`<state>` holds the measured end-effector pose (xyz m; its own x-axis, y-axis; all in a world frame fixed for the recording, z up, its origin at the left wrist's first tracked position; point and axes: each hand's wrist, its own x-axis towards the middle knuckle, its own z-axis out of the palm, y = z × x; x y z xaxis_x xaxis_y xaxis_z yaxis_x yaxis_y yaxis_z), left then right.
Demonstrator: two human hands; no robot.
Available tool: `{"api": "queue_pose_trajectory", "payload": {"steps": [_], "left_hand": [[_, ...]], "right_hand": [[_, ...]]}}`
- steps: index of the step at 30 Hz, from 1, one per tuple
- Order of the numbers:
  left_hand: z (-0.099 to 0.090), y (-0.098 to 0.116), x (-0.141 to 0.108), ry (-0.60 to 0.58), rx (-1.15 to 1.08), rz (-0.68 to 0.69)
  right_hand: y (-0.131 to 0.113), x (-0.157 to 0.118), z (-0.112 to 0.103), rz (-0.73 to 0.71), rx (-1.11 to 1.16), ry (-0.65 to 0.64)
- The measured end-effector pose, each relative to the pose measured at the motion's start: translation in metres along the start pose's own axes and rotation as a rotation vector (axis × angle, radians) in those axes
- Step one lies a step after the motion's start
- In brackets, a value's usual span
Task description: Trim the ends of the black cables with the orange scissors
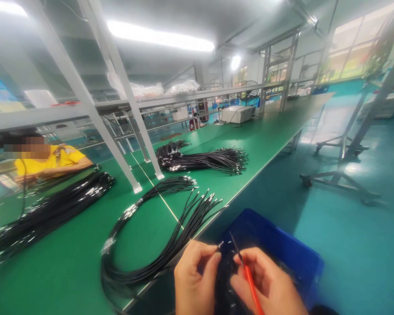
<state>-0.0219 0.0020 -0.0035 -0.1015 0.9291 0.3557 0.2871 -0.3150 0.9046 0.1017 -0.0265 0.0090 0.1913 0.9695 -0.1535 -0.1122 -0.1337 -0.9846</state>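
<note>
by a blue bin (302, 259), left hand (197, 273) pinching a cable end (219, 246), right hand (267, 278) curled round a red-handled tool (252, 286)

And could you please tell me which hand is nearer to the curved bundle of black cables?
Left. The left hand is just right of the curved bundle in view; the right hand is farther right, over the blue bin.

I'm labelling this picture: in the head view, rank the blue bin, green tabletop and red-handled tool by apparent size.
1. Green tabletop
2. Blue bin
3. Red-handled tool, smallest although held close to the camera
</note>
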Motion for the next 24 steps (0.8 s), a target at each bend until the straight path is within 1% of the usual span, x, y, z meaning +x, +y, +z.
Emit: {"api": "queue_pose_trajectory", "payload": {"steps": [2, 4, 8, 10, 13, 18, 20, 21, 22, 24], "left_hand": [[0.003, 0.005, -0.002, 0.027, 0.010, 0.022], [0.005, 0.010, -0.004, 0.022, 0.026, 0.036], [0.006, 0.016, -0.007, 0.006, 0.021, 0.031], [0.004, 0.017, -0.007, -0.026, -0.048, -0.039], [0.001, 0.018, -0.005, -0.088, -0.197, -0.198], [-0.002, 0.017, -0.001, -0.149, -0.439, -0.396], [-0.005, 0.015, 0.001, -0.158, -0.478, -0.442], [-0.006, 0.014, 0.002, -0.162, -0.481, -0.451], [-0.008, 0.013, 0.003, -0.167, -0.480, -0.451], [-0.013, 0.012, 0.006, -0.191, -0.475, -0.435]], "right_hand": [[-0.007, 0.005, 0.005, -0.015, 0.085, 0.083], [-0.010, 0.010, 0.011, -0.013, 0.177, 0.111], [-0.004, 0.018, 0.016, -0.041, 0.333, 0.050], [-0.001, 0.017, 0.016, -0.033, 0.391, 0.027], [-0.001, 0.013, 0.017, -0.020, 0.425, 0.046], [-0.007, 0.009, 0.013, -0.039, 0.327, -0.011], [-0.009, 0.009, 0.007, -0.040, 0.310, -0.038], [-0.009, 0.010, 0.003, -0.043, 0.303, -0.076], [-0.008, 0.011, -0.002, -0.040, 0.297, -0.152], [-0.006, 0.014, -0.012, 0.002, 0.298, -0.388]]}}
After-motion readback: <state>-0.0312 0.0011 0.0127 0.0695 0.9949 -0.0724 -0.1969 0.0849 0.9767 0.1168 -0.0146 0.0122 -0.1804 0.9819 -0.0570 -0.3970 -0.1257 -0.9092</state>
